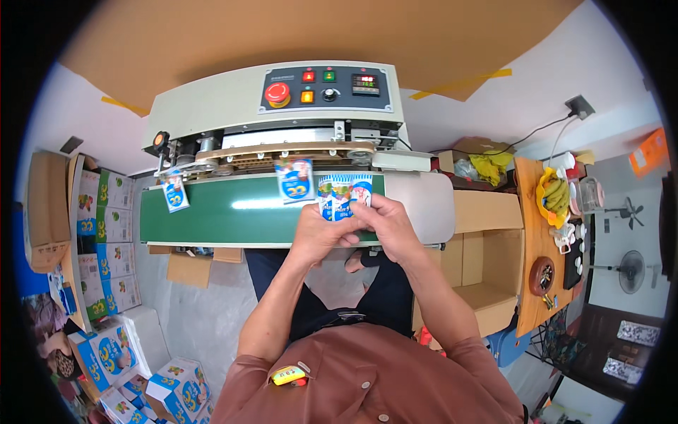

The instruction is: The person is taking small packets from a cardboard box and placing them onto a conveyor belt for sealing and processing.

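Over the front of the green conveyor belt (226, 212), my two hands hold small blue-and-white sachets (342, 192) fanned side by side. My left hand (319, 232) is closed around their lower left part. My right hand (388, 225) pinches the right-hand sachet between thumb and fingers. A similar sachet (294, 181) stands at the sealing band of the band sealer (212, 109), left of my hands. Farther left, another sachet (174, 192) hangs tilted at the band's end, over the belt. My fingers hide the lower ends of the held sachets.
An open cardboard box (487, 258) stands right of the belt. Beyond it, a wooden table (526, 212) holds bananas (556, 194) and a round brown dish (542, 275). Printed cartons (116, 233) are stacked at left; more boxes (176, 389) lie on the floor.
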Demonstrator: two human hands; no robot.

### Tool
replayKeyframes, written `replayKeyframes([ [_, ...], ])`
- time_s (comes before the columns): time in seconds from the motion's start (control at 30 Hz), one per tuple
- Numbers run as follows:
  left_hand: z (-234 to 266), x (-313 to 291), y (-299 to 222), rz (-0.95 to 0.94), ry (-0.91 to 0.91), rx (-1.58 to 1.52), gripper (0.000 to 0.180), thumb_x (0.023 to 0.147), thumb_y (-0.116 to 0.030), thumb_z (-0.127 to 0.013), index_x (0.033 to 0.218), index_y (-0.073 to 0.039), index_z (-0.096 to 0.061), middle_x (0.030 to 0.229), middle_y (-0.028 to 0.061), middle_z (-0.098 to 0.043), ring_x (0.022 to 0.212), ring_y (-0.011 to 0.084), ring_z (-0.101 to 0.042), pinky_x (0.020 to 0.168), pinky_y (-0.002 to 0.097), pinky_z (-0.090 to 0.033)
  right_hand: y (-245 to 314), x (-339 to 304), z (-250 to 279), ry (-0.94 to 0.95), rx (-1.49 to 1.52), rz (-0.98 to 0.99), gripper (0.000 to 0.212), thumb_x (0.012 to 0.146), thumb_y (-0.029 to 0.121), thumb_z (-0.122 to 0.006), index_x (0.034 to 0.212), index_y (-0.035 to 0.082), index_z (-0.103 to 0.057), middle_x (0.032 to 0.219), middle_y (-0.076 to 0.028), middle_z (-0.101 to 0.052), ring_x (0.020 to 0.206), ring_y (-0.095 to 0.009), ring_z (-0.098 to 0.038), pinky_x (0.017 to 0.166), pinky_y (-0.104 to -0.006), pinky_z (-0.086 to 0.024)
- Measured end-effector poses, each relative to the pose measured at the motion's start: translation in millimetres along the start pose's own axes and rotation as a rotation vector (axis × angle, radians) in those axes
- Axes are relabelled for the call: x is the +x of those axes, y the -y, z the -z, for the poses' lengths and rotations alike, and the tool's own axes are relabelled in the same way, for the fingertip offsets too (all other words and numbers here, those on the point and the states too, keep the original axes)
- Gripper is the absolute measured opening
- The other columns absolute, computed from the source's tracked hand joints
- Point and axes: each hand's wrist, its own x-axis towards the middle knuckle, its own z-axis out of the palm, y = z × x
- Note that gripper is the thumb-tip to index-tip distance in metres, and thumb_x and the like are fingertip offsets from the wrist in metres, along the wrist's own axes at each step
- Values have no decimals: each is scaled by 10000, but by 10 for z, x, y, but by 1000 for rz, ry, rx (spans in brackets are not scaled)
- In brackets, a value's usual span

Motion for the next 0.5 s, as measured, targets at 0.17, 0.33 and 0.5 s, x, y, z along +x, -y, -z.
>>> replayKeyframes([
  [0.17, 8, -35, -11, 28, 2, -180, 224, 913, -160, -683, 1054, 11, -649, 896, 115, -715, 640, 156, -691, 541, 251, -578, 53, -144, 150, -279, 327, 57, 307, 967, 220, -615, 1176, -4, -609, 1020, -88, -689, 911, -185, -693, 747, -342, -592],
  [0.33, 185, -35, 71, 27, -37, -203, 267, 948, -210, -641, 1064, 31, -634, 929, 138, -714, 648, 170, -693, 557, 262, -588, 98, -79, 368, -335, 288, -6, 328, 971, 221, -607, 1196, -16, -587, 1085, -100, -674, 941, -193, -688, 740, -344, -611],
  [0.5, 240, -81, 46, 85, -22, -167, 284, 946, -215, -645, 1063, 44, -636, 941, 148, -717, 638, 174, -691, 561, 272, -592, 166, 136, 345, -275, 219, -75, 324, 973, 218, -604, 1191, -22, -588, 1095, -106, -670, 952, -193, -684, 749, -343, -610],
])
